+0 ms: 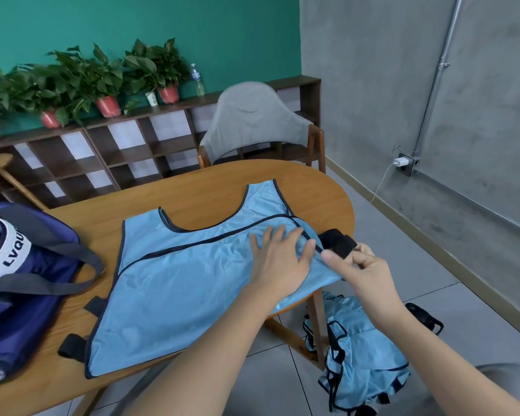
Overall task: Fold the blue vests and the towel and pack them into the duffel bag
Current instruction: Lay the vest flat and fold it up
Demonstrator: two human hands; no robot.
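Note:
A light blue vest (174,277) with dark trim lies spread flat on the wooden table (192,187). My left hand (279,259) presses flat on the vest's right part, fingers straight. At the table's right edge my right hand (357,265) pinches the vest's black side strap (338,241) between thumb and fingers. Two more black straps (72,346) stick out at the vest's left side. The navy duffel bag (21,283) sits open at the table's left end, with something white and lettered inside. A heap of more blue vests (364,358) lies low at the right, beside the table leg.
A grey-backed wooden chair (258,124) stands behind the table. Potted plants (102,79) and a water bottle (197,79) top a low brown shelf unit. A charger (401,162) with a white cable is plugged into the grey wall at right.

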